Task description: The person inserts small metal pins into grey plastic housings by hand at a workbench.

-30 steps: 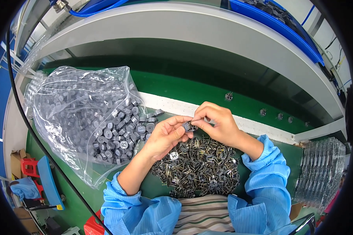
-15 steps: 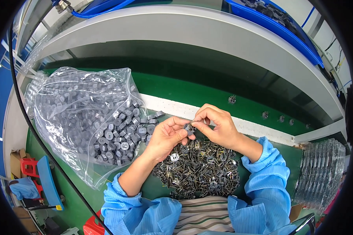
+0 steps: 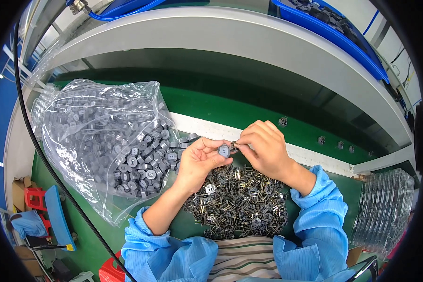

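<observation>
1. Thumb and fingers of the left hand (image 3: 197, 163) pinch a grey piece (image 3: 224, 151), its flat face exposed; the palm is partly open.
2. The right hand (image 3: 267, 150) pinches a small dark part (image 3: 234, 146) between thumb and forefinger, just beside the grey piece. From where I stand, I cannot tell whether the two touch.
3. Caution: both holds cover little surface. A slipping thumb could drop either item onto the heap of pinned parts (image 3: 239, 202) below, where the dark part would be hard to pick out.
4. Caution: sideways pressure could bend thin metal, if the dark part carries pins like those in the heap.
5. Heap texture: dark angular bodies, straight brass-coloured pins, densely tangled. Pulling one could drag its neighbours.
6. Loose grey pieces (image 3: 141, 160), left of the left hand: matte, thick, rounded discs with small openings. They lie at the mouth of a clear bag (image 3: 87, 127) of glossy, creased film. A forearm snagging the film could tip discs into the heap.
7. Beyond the white strip (image 3: 305, 152), compact blocky units (image 3: 282, 121) stand spaced in a row on smooth green surfacing (image 3: 207, 101).
8. Far right: stacked clear trays (image 3: 383, 207), ribbed and shiny.
</observation>
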`<state>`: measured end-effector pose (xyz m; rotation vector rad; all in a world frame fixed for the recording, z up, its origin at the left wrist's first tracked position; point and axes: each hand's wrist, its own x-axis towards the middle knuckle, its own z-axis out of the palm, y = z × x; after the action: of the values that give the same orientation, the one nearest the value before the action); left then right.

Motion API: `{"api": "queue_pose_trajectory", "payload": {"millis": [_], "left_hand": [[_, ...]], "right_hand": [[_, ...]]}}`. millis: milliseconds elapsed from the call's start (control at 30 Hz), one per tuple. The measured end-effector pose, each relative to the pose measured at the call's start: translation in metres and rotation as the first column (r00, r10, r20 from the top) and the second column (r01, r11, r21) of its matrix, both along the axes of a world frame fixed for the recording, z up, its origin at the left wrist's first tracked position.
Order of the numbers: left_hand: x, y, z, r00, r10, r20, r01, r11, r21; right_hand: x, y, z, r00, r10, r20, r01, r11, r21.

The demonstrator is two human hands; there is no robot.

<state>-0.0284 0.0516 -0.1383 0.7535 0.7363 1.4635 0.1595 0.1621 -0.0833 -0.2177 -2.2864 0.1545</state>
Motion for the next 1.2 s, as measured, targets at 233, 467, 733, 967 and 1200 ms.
{"api": "queue_pose_trajectory", "payload": {"millis": [233, 467, 733, 967, 1200], "left_hand": [[0.016, -0.003, 0.002, 0.933, 0.226, -0.281, -0.142, 0.947, 0.289], [0.021, -0.004, 0.002, 0.889, 0.281, -0.362, -0.193, 0.946, 0.259], [0.017, -0.003, 0.006, 0.554, 0.464, -0.692, -0.201, 0.881, 0.429], [0.009, -0.005, 0.018, 0.316, 0.661, -0.681, -0.028, 0.724, 0.689], [-0.031, 0.012, 0.02, -0.117, 0.571, -0.813, -0.073, 0.811, 0.58]], "right_hand": [[-0.001, -0.013, -0.005, 0.994, 0.032, -0.1, -0.098, 0.62, -0.779], [-0.005, -0.011, -0.008, 0.989, 0.094, -0.109, -0.129, 0.92, -0.371], [-0.004, -0.013, -0.012, 0.995, 0.088, -0.037, -0.093, 0.981, -0.173], [-0.008, -0.024, -0.016, 0.961, 0.076, -0.267, -0.264, -0.04, -0.964], [0.044, 0.091, -0.062, 0.834, -0.467, 0.293, 0.545, 0.78, -0.308]]}}
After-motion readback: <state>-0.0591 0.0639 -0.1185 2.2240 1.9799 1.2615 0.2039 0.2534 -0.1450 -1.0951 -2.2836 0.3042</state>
